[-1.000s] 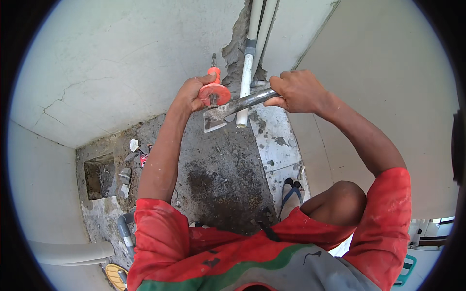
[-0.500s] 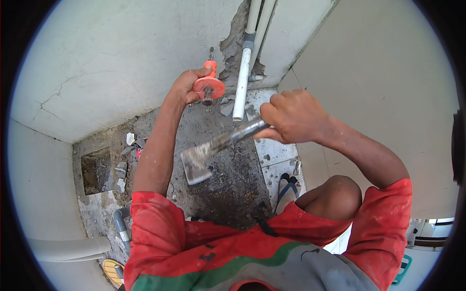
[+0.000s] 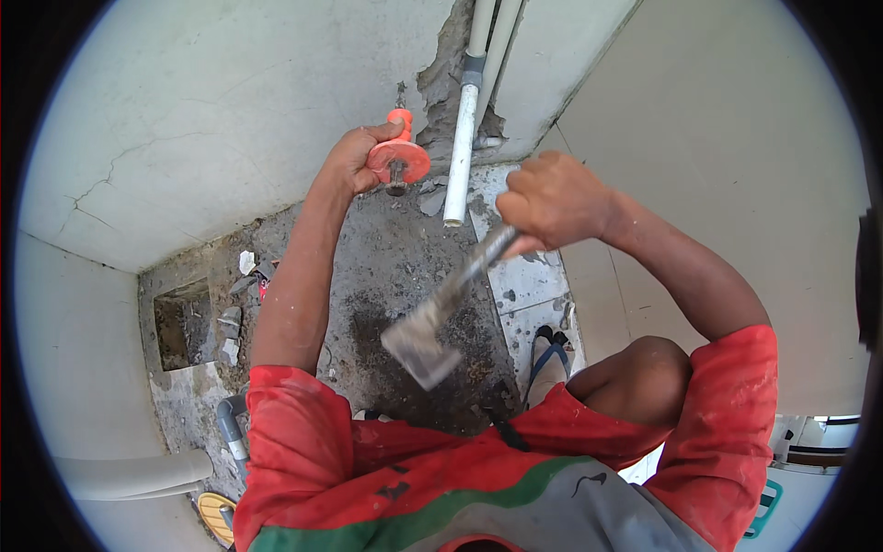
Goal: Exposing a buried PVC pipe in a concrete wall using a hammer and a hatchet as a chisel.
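My left hand [image 3: 361, 158] is closed around the orange grip of a chisel [image 3: 398, 158] with a round orange hand guard. The chisel's tip points up at the white wall, beside the broken-out channel; I cannot tell whether it touches. Its metal striking end sticks out below the guard, toward me. My right hand [image 3: 556, 201] is wrapped round the metal handle of a hammer [image 3: 428, 345]. The hammer's heavy, pale-dusted head hangs low over the floor, apart from the chisel and blurred by motion.
A white pipe [image 3: 461, 156] comes down in front of the broken wall channel [image 3: 441, 78], its lower end open. Rubble [image 3: 230, 324] lies by a square floor pit [image 3: 182, 327] at left. A grey pipe elbow [image 3: 230, 423] stands near my left sleeve. A smooth wall [image 3: 708, 184] rises on the right.
The hammer head has swung down and to the right, toward me, away from the chisel. My right hand has risen slightly. My left hand and the chisel have barely shifted.
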Demonstrator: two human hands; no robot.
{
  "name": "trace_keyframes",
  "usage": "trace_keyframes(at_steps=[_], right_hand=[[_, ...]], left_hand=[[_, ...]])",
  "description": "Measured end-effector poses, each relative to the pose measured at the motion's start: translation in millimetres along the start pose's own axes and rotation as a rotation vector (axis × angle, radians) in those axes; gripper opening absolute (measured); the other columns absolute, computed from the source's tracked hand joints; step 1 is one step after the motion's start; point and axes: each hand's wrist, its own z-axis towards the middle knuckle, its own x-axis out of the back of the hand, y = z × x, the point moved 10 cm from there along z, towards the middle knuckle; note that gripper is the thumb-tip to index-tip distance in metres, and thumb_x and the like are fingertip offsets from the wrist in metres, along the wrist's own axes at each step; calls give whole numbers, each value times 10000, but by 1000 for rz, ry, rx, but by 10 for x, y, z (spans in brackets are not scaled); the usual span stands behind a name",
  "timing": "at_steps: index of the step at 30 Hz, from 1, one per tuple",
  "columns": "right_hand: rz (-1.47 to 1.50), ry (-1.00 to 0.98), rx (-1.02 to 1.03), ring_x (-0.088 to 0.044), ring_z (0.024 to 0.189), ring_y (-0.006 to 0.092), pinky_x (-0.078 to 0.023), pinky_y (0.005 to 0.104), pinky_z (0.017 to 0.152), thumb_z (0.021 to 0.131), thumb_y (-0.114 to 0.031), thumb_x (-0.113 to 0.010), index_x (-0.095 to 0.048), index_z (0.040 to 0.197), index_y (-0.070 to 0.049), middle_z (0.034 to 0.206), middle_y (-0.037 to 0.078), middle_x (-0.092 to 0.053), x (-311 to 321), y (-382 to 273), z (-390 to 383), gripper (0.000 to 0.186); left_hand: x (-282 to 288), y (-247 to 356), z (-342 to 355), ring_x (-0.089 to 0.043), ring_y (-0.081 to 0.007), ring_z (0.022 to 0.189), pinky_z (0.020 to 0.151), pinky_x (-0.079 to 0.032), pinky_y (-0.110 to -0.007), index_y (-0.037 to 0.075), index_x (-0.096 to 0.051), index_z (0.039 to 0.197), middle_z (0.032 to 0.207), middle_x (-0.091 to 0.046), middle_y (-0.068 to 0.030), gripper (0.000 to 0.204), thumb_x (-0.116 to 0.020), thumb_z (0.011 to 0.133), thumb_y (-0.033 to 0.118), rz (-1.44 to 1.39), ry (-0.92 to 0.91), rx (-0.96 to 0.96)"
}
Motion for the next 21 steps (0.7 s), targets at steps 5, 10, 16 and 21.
trace_keyframes(at_steps=[5,10,16,21], right_hand=[[-113,-151,-583,-589,493,273,-480,368,447,855,-625,-440,-485,683,-78,578,83,-527,-219,484,-152,575],[11,-36,-67,-595,501,270,-467,373,431,851,-631,-438,-476,675,-78,574,90,-537,-16,106,-68,581],[-90,-211,-639,-615,527,261,-464,390,429,852,-608,-462,-502,711,-69,575,97,-573,-215,404,-169,559],[1,-68,-136,-609,518,269,-451,370,425,855,-618,-450,-532,744,-66,599,110,-585,-75,188,-107,569]], left_hand=[[138,-74,-57,-617,-166,755,663,-528,-288,-59,-543,1067,909,-605,-111,295,-632,881,153,17,39,-5],[-87,-16,-37,-637,-162,715,641,-557,-281,-44,-549,1059,852,-627,-85,294,-669,849,123,16,11,16],[95,5,-67,-639,-164,710,635,-558,-290,-38,-551,1041,854,-628,-92,278,-667,850,127,8,5,36],[-24,-41,-57,-627,-172,688,635,-540,-307,-29,-573,1012,851,-625,-97,259,-648,872,176,27,56,7]])
